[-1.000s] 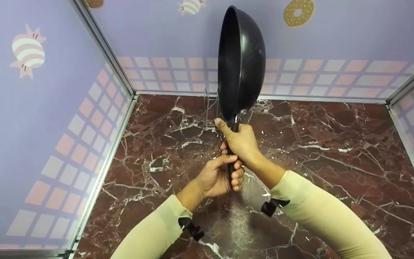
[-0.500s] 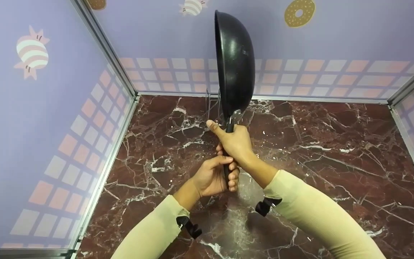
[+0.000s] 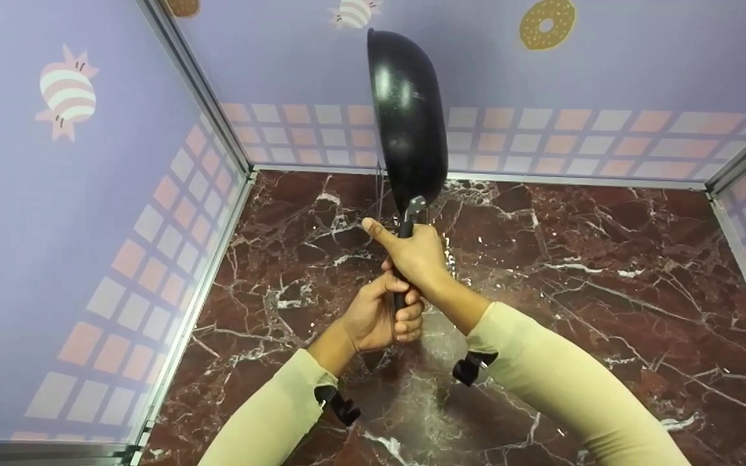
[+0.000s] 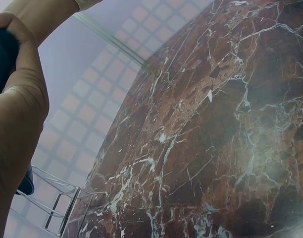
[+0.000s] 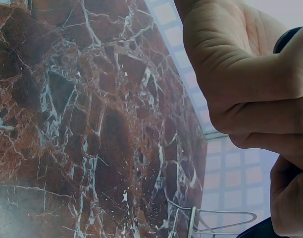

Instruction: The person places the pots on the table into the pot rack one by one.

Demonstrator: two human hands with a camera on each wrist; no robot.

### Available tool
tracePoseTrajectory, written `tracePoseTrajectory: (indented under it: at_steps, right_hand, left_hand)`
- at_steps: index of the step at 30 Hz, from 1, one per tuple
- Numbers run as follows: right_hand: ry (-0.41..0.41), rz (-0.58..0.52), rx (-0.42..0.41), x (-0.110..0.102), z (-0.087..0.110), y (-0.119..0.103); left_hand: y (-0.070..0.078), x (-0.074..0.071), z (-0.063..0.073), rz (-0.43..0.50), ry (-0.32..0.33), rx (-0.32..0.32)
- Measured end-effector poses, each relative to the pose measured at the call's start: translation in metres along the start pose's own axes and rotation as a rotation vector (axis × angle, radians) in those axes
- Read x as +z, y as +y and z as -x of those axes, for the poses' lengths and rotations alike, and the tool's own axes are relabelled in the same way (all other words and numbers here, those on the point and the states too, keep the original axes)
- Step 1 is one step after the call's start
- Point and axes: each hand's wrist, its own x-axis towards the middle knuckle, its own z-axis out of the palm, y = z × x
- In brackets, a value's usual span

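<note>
In the head view, the black pan point(image 3: 412, 116) stands on edge in front of the back wall point(image 3: 638, 71), its rim along the left side, its rounded outside in sight and its handle point(image 3: 399, 301) pointing down towards the person; it looks held up off the marbled tabletop point(image 3: 606, 278). The left hand point(image 3: 383, 314) has its fingers curled round the lower part of the handle, with the thumb laid across. The right hand point(image 3: 419, 255) grips higher, near the metal joint, its fingers wrapped under the handle and its thumb stretched out to the left. In the left wrist view, a wire rack point(image 4: 68, 212) stands at the lower left, near a dark piece that is probably the pan; a hand holds the dark handle at the left edge, but I cannot tell which hand, and the fingertips are out of sight. In the right wrist view, folded fingers are pressed together round something dark, presumably the handle, while the rack shows below, next to a dark curved edge. I judge the step in hand to be steadying and turning the pan on edge with a two-handed hold; the next move calls for keeping both grips firm against its weight and minding the rack beside it.
</note>
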Motion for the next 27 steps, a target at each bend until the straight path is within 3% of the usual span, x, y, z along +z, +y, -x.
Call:
tracePoseTrajectory:
  at_steps: [13, 20, 27]
  right_hand:
    - [-0.052, -0.083, 0.048, 0.010, -0.006, -0.003]
    - [-0.130, -0.210, 0.060, 0.012, -0.009, -0.003]
    - [-0.191, -0.222, 0.075, 0.013, -0.010, -0.004]
  left_hand:
    - [0.010, -0.006, 0.007, 0.034, -0.050, -0.008]
    - [0.018, -0.009, 0.010, 0.051, -0.065, -0.015]
    - [0.023, -0.012, 0.018, 0.050, -0.051, -0.020]
